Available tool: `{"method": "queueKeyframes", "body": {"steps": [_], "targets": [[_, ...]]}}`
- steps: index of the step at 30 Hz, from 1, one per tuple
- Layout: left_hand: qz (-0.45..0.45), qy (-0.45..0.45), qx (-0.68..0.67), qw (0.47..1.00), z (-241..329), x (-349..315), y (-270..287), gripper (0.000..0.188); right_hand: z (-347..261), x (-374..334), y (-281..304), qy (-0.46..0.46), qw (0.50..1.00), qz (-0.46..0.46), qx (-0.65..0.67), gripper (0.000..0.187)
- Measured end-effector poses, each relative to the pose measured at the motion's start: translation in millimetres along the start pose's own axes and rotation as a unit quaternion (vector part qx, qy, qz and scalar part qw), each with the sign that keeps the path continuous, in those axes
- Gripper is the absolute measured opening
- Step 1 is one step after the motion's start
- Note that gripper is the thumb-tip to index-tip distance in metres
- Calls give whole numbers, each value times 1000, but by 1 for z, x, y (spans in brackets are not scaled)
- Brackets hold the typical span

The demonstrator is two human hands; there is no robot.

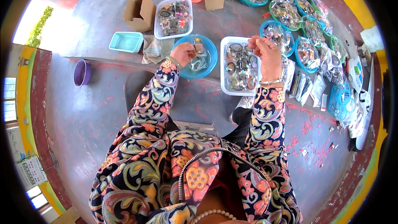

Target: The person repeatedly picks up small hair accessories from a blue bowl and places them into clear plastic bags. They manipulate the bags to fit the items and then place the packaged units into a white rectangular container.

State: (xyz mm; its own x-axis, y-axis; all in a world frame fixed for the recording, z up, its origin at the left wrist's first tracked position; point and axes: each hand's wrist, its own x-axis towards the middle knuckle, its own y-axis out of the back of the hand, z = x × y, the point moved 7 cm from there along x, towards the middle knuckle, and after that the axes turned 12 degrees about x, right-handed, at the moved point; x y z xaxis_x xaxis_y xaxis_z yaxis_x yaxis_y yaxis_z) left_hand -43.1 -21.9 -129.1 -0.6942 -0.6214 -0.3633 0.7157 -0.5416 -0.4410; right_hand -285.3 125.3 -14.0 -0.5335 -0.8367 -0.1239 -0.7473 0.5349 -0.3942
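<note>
My left hand [182, 54] is closed on the edge of a small clear plastic bag [200, 45] with a little dark and orange item in it. That bag hangs over a round blue basin [213, 58], where more clear plastic [198, 64] lies. Raised above the right rim of a white tray [224, 68] is my right hand [269, 56], its thumb and fingertips pinched together. Whatever may be between those fingertips is too small to make out. Inside the tray lie several bagged hair ties [237, 64], mostly dark with small coloured ornaments.
Another white tray [156, 27] of bagged pieces stands behind, beside a cardboard box [139, 13]. A turquoise basket [126, 42] and a grey cloth [154, 49] are at left. Several filled basins [286, 13] crowd the right. A purple bucket [82, 74] stands lower left.
</note>
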Motion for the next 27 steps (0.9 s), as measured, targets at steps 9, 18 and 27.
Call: {"method": "queueKeyframes", "body": {"steps": [9,18,27], "targets": [[-203,-44,-89,974,61,-81,-95,17,37,-32,-92,-176,957,-169,155,27],[-186,-21,69,980,61,-48,-116,9,27,-17,-80,-119,971,-109,179,11],[0,-4,138,990,62,-33,-86,25,53,-2,-84,-126,986,-99,51,12]]}}
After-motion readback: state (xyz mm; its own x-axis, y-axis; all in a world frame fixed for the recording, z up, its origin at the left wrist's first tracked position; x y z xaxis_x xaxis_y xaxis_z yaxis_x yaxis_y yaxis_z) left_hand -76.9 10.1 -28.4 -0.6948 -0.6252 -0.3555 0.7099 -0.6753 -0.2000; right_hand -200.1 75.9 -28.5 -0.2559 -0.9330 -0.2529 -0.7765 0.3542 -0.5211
